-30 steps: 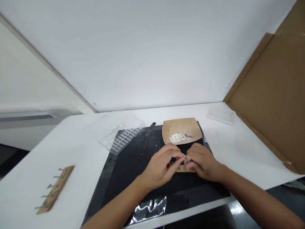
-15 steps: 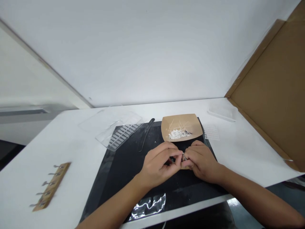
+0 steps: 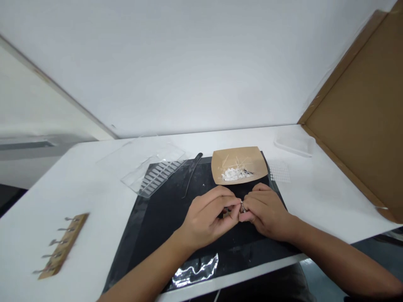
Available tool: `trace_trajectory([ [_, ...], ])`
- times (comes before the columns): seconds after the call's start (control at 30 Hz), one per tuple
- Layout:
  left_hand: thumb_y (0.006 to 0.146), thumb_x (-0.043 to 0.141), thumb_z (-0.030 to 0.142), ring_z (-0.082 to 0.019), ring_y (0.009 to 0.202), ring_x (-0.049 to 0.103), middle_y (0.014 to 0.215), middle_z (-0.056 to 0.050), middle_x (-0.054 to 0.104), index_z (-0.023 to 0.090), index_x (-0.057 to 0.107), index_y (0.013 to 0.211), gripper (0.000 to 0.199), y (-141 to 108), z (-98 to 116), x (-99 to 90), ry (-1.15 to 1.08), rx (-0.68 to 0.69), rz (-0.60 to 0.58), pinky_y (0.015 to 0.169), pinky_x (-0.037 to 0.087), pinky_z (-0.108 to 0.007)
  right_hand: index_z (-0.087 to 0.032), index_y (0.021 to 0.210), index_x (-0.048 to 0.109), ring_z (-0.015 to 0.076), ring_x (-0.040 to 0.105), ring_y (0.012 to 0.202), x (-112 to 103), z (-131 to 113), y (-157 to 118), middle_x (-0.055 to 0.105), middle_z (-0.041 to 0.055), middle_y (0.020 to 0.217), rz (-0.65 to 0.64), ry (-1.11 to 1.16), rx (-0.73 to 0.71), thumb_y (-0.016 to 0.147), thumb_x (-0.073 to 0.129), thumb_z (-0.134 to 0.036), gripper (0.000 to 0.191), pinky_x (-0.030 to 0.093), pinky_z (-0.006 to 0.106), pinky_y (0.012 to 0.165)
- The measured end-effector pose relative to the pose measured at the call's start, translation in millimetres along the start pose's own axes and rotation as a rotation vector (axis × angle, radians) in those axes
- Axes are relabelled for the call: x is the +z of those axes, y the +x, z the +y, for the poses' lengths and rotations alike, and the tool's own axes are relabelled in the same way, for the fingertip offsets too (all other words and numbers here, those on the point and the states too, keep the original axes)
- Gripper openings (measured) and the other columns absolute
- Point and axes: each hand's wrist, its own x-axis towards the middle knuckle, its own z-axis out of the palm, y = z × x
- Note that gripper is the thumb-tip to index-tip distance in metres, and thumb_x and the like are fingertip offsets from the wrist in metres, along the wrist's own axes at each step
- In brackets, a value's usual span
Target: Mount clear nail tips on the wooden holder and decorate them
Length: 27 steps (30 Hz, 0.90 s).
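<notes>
I have one view only, from the camera on the person's head, looking forward and down from close above the black mat (image 3: 163, 218) on the white table (image 3: 94, 197), with the left hand (image 3: 206, 218) and right hand (image 3: 267, 212) near mid-frame.

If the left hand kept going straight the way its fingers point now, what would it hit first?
The left hand points right and slightly away, fingertips pinched at a small metal piece. It would meet the right hand first, as their fingertips are almost touching.
</notes>
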Motion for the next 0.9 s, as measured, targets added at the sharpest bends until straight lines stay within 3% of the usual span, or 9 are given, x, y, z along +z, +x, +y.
trace_trajectory([
  [0.6, 0.09, 0.071, 0.007, -0.009, 0.07, 0.066, 0.091, -0.003, 0.071, 0.018, 0.069, 0.103, 0.017, -0.1, 1.1, 0.9, 0.038, -0.025, -0.01, 0.059, 0.057, -0.018, -0.022, 0.077, 0.047, 0.0141, 0.045, 0.06, -0.2, 3.2, -0.9, 0.056, -0.0029, 0.066, -0.03, 0.002, -0.022, 0.116, 0.039, -0.037, 0.042, 0.033, 0.033, 0.069],
  [0.9, 0.089, 0.073, 0.006, -0.009, 0.068, 0.066, 0.09, -0.003, 0.07, 0.017, 0.069, 0.103, 0.018, -0.3, 0.9, 0.5, 0.014, -0.011, 0.002, 0.057, 0.056, -0.018, -0.022, 0.08, 0.048, 0.0146, 0.046, 0.061, -0.3, 1.9, -1.0, 0.056, -0.0026, 0.068, -0.018, 0.09, -0.021, 0.116, 0.034, -0.045, 0.045, 0.034, 0.033, 0.07],
])
